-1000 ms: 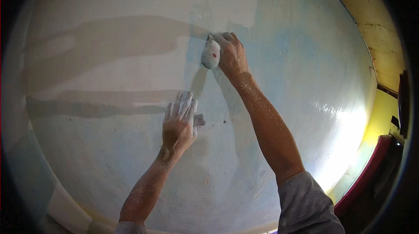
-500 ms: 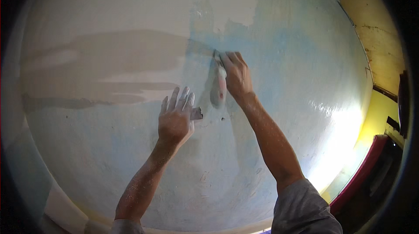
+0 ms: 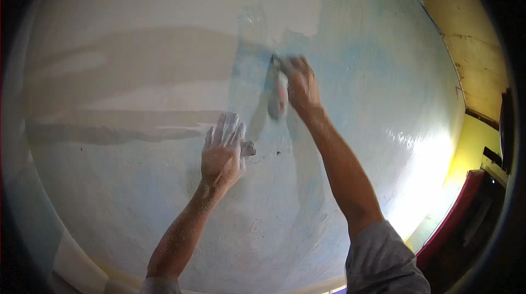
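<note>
Before me is a wall (image 3: 350, 107) with pale blue and beige patches. My right hand (image 3: 300, 81), blurred by motion, is closed on a putty knife (image 3: 282, 95). The knife's whitish and reddish handle hangs down beside the fingers, and its blade end is mostly hidden by them. Lower and to the left, my left hand (image 3: 220, 157) has long outstretched fingers coated in white dust. A small grey flat piece (image 3: 249, 148) sticks out past its thumb side and appears held there. The rest of that piece is hidden by the hand.
Damp-looking beige filler (image 3: 159, 55) spreads across the upper left wall. A small dark hole (image 3: 278, 153) lies between my forearms. At right are a yellow adjoining surface (image 3: 476, 58), a red edge (image 3: 452, 212) and a bright glare on the wall.
My right hand and the putty knife have moved slightly up and to the right. My left hand sits a little lower in the picture, the grey piece with it.
</note>
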Motion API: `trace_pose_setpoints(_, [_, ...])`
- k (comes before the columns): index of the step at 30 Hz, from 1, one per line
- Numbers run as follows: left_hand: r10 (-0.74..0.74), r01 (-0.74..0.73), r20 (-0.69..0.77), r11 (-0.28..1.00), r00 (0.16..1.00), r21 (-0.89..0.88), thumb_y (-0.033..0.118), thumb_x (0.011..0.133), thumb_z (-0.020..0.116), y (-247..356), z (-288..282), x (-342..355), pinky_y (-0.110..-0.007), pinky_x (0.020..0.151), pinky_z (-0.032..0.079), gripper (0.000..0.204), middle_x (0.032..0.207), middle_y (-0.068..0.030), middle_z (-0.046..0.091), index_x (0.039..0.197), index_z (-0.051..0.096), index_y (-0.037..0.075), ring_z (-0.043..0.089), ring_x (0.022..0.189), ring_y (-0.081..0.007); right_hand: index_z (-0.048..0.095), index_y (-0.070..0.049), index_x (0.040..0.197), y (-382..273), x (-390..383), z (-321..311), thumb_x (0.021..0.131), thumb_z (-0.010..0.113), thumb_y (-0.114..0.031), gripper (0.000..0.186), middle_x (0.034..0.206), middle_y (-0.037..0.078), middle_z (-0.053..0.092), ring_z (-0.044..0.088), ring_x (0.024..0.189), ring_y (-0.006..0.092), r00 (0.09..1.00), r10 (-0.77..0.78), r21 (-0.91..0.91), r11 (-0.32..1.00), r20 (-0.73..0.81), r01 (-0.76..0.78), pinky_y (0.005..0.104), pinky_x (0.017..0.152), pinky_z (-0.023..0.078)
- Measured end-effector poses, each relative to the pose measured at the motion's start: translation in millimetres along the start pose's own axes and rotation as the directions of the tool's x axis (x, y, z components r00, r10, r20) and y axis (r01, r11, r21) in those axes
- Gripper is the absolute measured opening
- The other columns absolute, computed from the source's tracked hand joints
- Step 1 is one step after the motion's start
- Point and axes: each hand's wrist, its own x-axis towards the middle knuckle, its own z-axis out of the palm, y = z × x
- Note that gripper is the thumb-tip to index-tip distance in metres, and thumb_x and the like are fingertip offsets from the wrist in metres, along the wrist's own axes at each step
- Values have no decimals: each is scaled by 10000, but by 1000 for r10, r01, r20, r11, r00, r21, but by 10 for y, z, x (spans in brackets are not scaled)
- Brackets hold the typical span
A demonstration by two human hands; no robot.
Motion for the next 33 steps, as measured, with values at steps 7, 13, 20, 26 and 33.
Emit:
trace_pose_setpoints(7, [10, -7, -65, 999, 998, 35, 119, 866, 626, 69, -56, -7, -535, 1073, 391, 496, 1403, -229, 479, 1334, 516, -3, 428, 1341, -398, 638, -8, 1072, -266, -276, 255, 752, 610, 35, 325, 1041, 169, 633, 579, 1014, 354, 997, -81, 30, 996, -10, 82, 436, 869, 514])
trace_pose_setpoints(13, [26, -27, -37, 1000, 999, -5, 119, 800, 639, 125, 61, 45, -532, 1082, 384, 536, 1479, -165, 420, 1318, 548, 14, 378, 1377, -377, 616, -6, 953, -365, 109, 275, 761, 612, 1, 192, 987, 128, 607, 573, 1032, 313, 997, -73, -25, 997, -3, 72, 395, 819, 557])
trace_pose_setpoints(20, [36, -54, -229, 996, 973, -73, 56, 786, 640, -47, 99, -25, -499, 1053, 413, 529, 1417, -171, 499, 1306, 548, 24, 526, 1247, -346, 619, 12, 954, -602, -253, 297, 812, 628, -58, 158, 1030, 134, 613, 574, 1030, 322, 988, -155, 84, 984, -23, 156, 433, 785, 558])
trace_pose_setpoints(26, [31, -30, -40, 999, 999, 17, 26, 793, 615, 204, -47, 92, -521, 1102, 366, 565, 1483, -106, 441, 1350, 520, 45, 405, 1377, -309, 629, 1, 969, -100, 752, 212, 826, 616, -58, 156, 991, 149, 620, 578, 1021, 331, 992, -68, -46, 997, -102, 64, 424, 826, 540])
trace_pose_setpoints(33, [-59, 55, 47, 996, 997, 77, 64, 816, 616, 137, -209, -3, -500, 1117, 358, 575, 1498, -90, 430, 1380, 504, 55, 366, 1408, -282, 655, -46, 1117, -243, -50, 164, 724, 606, 101, 422, 1052, 130, 639, 581, 1065, 344, 999, 2, 65, 998, 37, -4, 447, 868, 527])
